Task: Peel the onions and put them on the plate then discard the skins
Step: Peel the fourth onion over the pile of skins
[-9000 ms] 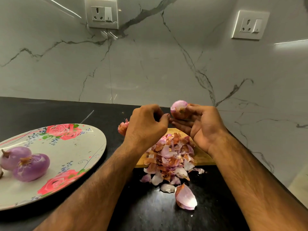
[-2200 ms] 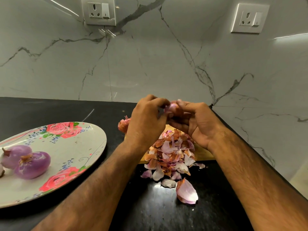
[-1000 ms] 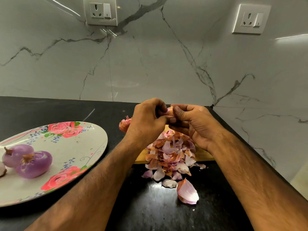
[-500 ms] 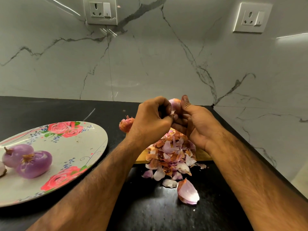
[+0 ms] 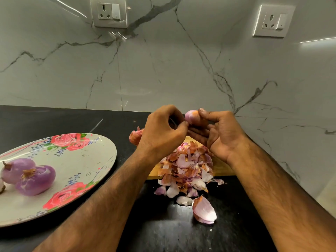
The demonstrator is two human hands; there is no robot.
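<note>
My right hand holds a small pinkish onion between thumb and fingers, above the pile of skins. My left hand is curled beside it, its fingertips pinching at the onion's left side. The skins lie heaped on a wooden board and spill onto the black counter. Two peeled purple onions rest on the left part of the floral plate. Another unpeeled onion lies on the counter behind my left hand.
A large loose skin piece lies on the counter in front of the pile. The marble wall carries two sockets and meets a side wall at the right. The counter's edge shows at the far right.
My right thumb has shifted across the top of the onion, which shows more now. Both hands stay together above the pile. Plate and skins are unchanged.
</note>
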